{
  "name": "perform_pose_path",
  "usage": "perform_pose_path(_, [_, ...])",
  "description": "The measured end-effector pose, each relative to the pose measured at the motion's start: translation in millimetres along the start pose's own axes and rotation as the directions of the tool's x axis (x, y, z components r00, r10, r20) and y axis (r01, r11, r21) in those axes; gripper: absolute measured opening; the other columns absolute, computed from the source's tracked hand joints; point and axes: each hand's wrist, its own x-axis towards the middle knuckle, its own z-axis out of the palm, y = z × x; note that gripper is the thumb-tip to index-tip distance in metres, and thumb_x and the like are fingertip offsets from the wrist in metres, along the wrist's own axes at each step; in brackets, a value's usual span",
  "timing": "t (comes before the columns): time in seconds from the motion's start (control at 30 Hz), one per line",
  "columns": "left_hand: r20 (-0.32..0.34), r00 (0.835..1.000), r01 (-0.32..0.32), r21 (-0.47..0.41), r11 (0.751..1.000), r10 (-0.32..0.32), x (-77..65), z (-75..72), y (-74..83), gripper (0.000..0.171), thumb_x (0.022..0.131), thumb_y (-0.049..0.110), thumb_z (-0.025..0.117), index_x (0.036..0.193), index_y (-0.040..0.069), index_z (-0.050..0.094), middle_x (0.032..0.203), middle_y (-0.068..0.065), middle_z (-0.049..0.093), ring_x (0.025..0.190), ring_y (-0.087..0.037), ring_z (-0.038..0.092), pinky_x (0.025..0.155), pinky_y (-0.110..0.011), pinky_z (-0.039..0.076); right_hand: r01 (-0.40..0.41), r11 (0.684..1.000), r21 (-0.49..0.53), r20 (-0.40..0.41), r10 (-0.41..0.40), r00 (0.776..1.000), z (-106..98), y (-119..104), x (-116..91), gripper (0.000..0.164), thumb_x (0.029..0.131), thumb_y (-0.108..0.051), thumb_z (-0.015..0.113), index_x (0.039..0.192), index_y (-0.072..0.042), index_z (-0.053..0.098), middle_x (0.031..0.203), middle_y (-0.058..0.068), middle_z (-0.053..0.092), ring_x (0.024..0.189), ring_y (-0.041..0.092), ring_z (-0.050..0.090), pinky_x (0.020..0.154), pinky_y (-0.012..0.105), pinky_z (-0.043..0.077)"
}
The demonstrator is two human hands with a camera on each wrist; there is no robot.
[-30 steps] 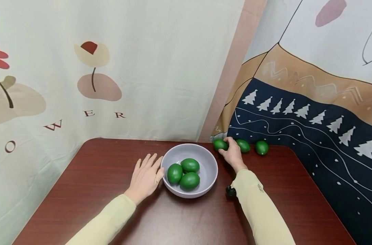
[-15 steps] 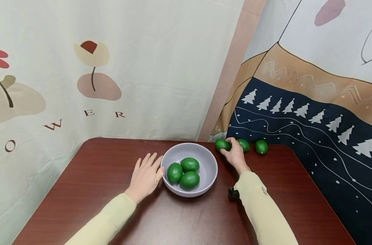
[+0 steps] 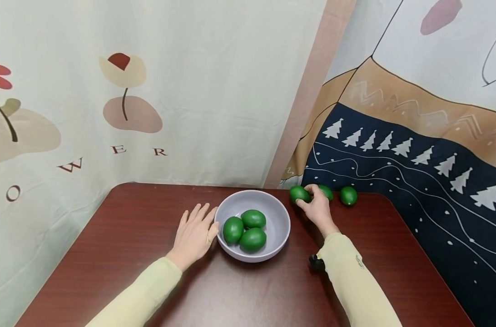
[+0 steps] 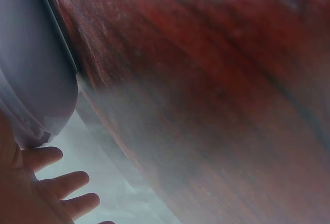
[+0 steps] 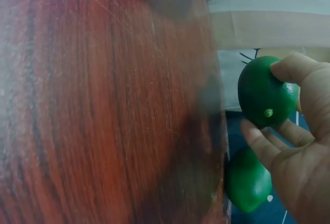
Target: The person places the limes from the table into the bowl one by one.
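Observation:
My right hand [image 3: 318,211] pinches a green lime [image 3: 299,194] at the table's far edge. In the right wrist view the thumb lies on one side of that lime [image 5: 267,91] and the fingers curl around the other. Just beyond the hand, partly hidden by it, sits a second lime [image 3: 325,192]; a third lime [image 3: 348,195] stands apart to the right. A pale purple bowl [image 3: 278,227] with three limes [image 3: 253,240] inside stands at the middle. Against its left side rests my left hand [image 3: 194,236], fingers spread and straight, thumb touching the rim.
The dark red wooden table [image 3: 248,295] ends just behind the limes at the back. Beyond it hang a pale printed curtain [image 3: 211,113] and a dark blue cloth with white trees [image 3: 395,181].
My right hand has shifted a little to the right, and the lime in its fingers has moved with it, closer to the second lime. The left hand and the bowl stay put.

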Motion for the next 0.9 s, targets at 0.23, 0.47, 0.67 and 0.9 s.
perform_pose_path(0.23, [0.015,1.0,-0.001,0.003,1.0,0.001,0.5,-1.1,0.2,0.05,0.106,0.034,0.051,0.146,0.006,0.058,0.153,-0.021,0.051,0.147,-0.044,0.04,0.118,-0.067,0.028,-0.004,1.0,0.023,-0.025,0.005,1.0,-7,-7,-5,0.042,0.086,-0.01,0.079,0.122,0.0,0.059,0.118,0.024,0.064,0.1,0.038,0.063,0.093,0.049,0.052])
perform_pose_path(0.47, [0.011,1.0,-0.005,0.006,1.0,0.004,-0.1,-2.3,0.1,0.049,0.106,0.033,0.051,0.146,0.006,0.058,0.152,-0.022,0.052,0.146,-0.044,0.041,0.117,-0.066,0.028,0.001,0.999,0.037,-0.035,0.0,0.999,-12,-14,-8,0.041,0.086,-0.01,0.08,0.12,0.001,0.06,0.116,0.023,0.064,0.097,0.038,0.066,0.091,0.047,0.053])
perform_pose_path(0.67, [0.012,1.0,-0.005,0.003,1.0,0.005,-0.1,-3.0,0.6,0.049,0.106,0.033,0.051,0.146,0.005,0.058,0.152,-0.022,0.052,0.146,-0.045,0.041,0.117,-0.067,0.028,0.001,0.999,0.047,-0.044,0.001,0.999,-13,-20,-13,0.041,0.086,-0.011,0.08,0.12,0.0,0.06,0.117,0.022,0.064,0.096,0.037,0.066,0.089,0.047,0.054])
perform_pose_path(0.9, [0.01,1.0,-0.002,-0.007,1.0,0.002,0.3,-2.9,0.4,0.049,0.106,0.032,0.051,0.146,0.006,0.058,0.153,-0.022,0.051,0.146,-0.045,0.04,0.117,-0.067,0.028,-0.03,0.995,0.096,-0.005,0.031,1.0,-15,-30,-22,0.043,0.088,-0.01,0.079,0.125,0.0,0.059,0.124,0.022,0.062,0.104,0.039,0.065,0.095,0.051,0.055])
